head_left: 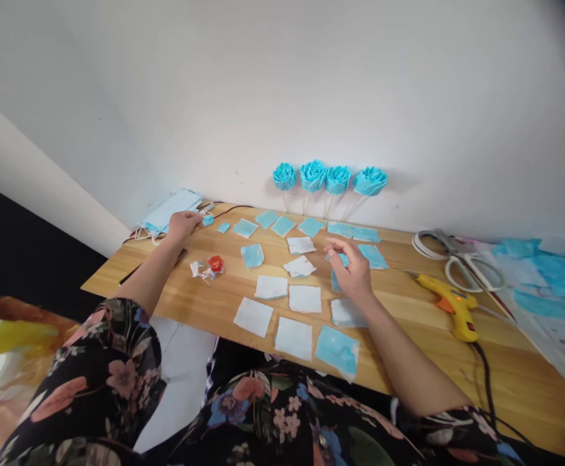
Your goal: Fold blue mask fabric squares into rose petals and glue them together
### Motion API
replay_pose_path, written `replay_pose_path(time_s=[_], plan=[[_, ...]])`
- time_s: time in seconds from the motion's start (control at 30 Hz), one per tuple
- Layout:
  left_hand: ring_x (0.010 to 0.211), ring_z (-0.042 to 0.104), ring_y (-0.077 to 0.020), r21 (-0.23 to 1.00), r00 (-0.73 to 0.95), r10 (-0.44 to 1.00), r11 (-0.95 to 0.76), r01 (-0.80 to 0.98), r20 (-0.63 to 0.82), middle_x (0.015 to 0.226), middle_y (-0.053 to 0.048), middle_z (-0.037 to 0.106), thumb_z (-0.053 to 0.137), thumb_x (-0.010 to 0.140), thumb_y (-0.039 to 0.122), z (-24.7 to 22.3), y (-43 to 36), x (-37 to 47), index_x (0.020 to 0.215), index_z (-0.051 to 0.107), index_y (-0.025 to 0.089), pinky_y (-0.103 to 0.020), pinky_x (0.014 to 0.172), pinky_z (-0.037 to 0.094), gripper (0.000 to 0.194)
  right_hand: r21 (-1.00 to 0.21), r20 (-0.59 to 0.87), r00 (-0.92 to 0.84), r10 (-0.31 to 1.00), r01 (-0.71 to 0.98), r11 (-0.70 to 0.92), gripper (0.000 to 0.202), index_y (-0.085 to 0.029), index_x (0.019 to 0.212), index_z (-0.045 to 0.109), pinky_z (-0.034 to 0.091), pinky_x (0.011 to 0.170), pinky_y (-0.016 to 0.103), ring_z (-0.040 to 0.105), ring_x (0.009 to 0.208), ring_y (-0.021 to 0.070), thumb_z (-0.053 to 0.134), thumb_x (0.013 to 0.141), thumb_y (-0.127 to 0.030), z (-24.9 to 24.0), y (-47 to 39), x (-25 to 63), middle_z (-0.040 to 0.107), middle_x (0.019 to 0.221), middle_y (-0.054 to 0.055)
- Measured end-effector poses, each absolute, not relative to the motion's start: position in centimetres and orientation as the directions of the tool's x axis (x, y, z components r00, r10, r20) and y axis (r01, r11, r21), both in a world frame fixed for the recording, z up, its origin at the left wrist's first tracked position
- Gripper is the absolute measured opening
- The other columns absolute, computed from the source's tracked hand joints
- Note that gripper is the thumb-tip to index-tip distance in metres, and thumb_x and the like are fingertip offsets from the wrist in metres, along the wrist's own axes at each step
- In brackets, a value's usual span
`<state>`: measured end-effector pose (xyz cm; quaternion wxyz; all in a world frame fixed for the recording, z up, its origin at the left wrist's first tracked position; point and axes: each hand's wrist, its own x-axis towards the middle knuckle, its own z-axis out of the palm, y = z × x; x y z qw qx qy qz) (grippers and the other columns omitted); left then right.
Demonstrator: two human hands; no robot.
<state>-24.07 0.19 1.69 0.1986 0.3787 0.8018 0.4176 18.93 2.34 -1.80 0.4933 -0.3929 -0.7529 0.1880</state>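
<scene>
Against a white wall [243,97], a long brown wooden table [175,298] carries crumpled clear plastic [529,323] at right, light-blue scraps [561,275] within. Four turquoise rose-shaped flowers [314,176] line the far edge, blooms up. The loosely curled right hand [353,268] hangs released over blue or white fabric squares [305,298]. Far left, the left hand's [184,226] fingertips touch a small rounded blue piece [208,220]; its long axis and any grip I cannot tell.

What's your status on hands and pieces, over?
Left hand at small blue fabric piece. Right hand over blue and white fabric squares, grip unclear. Four stemmed blue fabric roses behind squares. Yellow glue gun right of that hand.
</scene>
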Motion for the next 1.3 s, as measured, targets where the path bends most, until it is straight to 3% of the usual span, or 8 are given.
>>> replay_pose_path(time_s=[0.2, 0.43, 0.57, 0.73, 0.9, 1.07, 1.17, 1.3], plan=[[0.044, 0.039, -0.0088, 0.834, -0.615, 0.788, 0.362, 0.417, -0.034, 0.047, 0.001, 0.054, 0.061, 0.063, 0.033, 1.4, 0.4, -24.2, 0.064, 0.067, 0.014, -0.023, 0.046, 0.032, 0.02, -0.676, 0.581, -0.21, 0.786, 0.414, 0.61, 0.023, -0.023, 0.111, 0.068, 0.052, 0.087, 0.04, 0.067, 0.09, 0.0213, 0.053, 0.094, -0.028, -1.7, 2.2, 19.0, 0.075, 0.093, 0.005], [0.048, 0.043, -0.0101, 0.786, -0.62, 0.784, 0.398, 0.473, -0.024, 0.059, -0.005, 0.066, 0.059, 0.065, 0.034, 1.2, 0.2, -24.2, 0.067, 0.065, 0.014, -0.024, 0.047, 0.035, 0.021, -0.687, 0.575, -0.199, 0.794, 0.409, 0.6, 0.024, -0.024, 0.113, 0.068, 0.053, 0.088, 0.041, 0.068, 0.09, 0.0215, 0.052, 0.094, -0.029, -1.8, 2.3, 19.1, 0.074, 0.093, 0.005], [0.054, 0.051, -0.0148, 0.667, -0.601, 0.799, 0.455, 0.59, -0.014, 0.061, -0.007, 0.068, 0.059, 0.065, 0.032, 0.9, 0.3, -24.6, 0.065, 0.068, 0.016, -0.026, 0.054, 0.039, 0.018, -0.69, 0.573, -0.195, 0.796, 0.41, 0.597, 0.024, -0.024, 0.112, 0.068, 0.053, 0.087, 0.042, 0.068, 0.089, 0.0214, 0.052, 0.094, -0.028, -1.6, 2.3, 19.1, 0.075, 0.093, 0.004], [0.077, 0.063, -0.0283, 0.4, -0.577, 0.816, 0.52, 0.755, 0.027, 0.072, -0.013, 0.07, 0.06, 0.066, 0.028, 1.2, 0.4, -24.4, 0.063, 0.07, 0.017, -0.033, 0.066, 0.041, 0.015, -0.68, 0.586, -0.19, 0.787, 0.412, 0.606, 0.025, -0.024, 0.112, 0.068, 0.053, 0.086, 0.043, 0.067, 0.087, 0.022, 0.052, 0.093, -0.028, -1.5, 2.3, 19.1, 0.075, 0.092, 0.005], [0.1, 0.064, -0.0378, 0.204, -0.559, 0.828, 0.54, 0.816, 0.047, 0.103, -0.023, 0.073, 0.052, 0.082, 0.035, 1.8, 0.4, -23.9, 0.086, 0.075, 0.015, -0.037, 0.076, 0.043, 0.031, -0.664, 0.602, -0.192, 0.775, 0.419, 0.619, 0.025, -0.024, 0.113, 0.067, 0.053, 0.086, 0.043, 0.067, 0.089, 0.0227, 0.052, 0.094, -0.029, -1.4, 2.2, 19.1, 0.075, 0.093, 0.005], [0.104, 0.065, -0.0373, 0.065, -0.512, 0.857, 0.508, 0.859, 0.063, 0.111, -0.022, 0.072, 0.042, 0.091, 0.041, 2.7, 0.1, -23.6, 0.105, 0.074, 0.017, -0.036, 0.075, 0.042, 0.043, -0.66, 0.613, -0.185, 0.768, 0.416, 0.626, 0.026, -0.024, 0.114, 0.067, 0.053, 0.086, 0.042, 0.067, 0.089, 0.0227, 0.051, 0.094, -0.029, -1.3, 2.2, 19.1, 0.075, 0.095, 0.006], [0.098, 0.065, -0.038, 0.034, -0.477, 0.871, 0.477, 0.878, 0.119, 0.104, -0.023, 0.073, 0.038, 0.093, 0.043, 3.5, -0.7, -22.3, 0.105, 0.074, 0.016, -0.036, 0.07, 0.04, 0.047, -0.649, 0.624, -0.189, 0.758, 0.416, 0.637, 0.026, -0.024, 0.113, 0.067, 0.053, 0.087, 0.042, 0.067, 0.093, 0.0232, 0.05, 0.095, -0.03, -1.2, 2.2, 19.1, 0.075, 0.094, 0.006], [0.083, 0.065, -0.0301, 0.104, -0.35, 0.917, 0.336, 0.936, 0.192, 0.085, -0.015, 0.073, 0.043, 0.091, 0.036, 4.3, -2.5, -18.8, 0.085, 0.074, 0.017, -0.033, 0.065, 0.036, 0.037, -0.662, 0.604, -0.183, 0.775, 0.426, 0.616, 0.029, -0.023, 0.116, 0.067, 0.052, 0.087, 0.04, 0.068, 0.087, 0.0217, 0.046, 0.097, -0.031, -0.9, 2.0, 19.2, 0.074, 0.085, 0.004]])
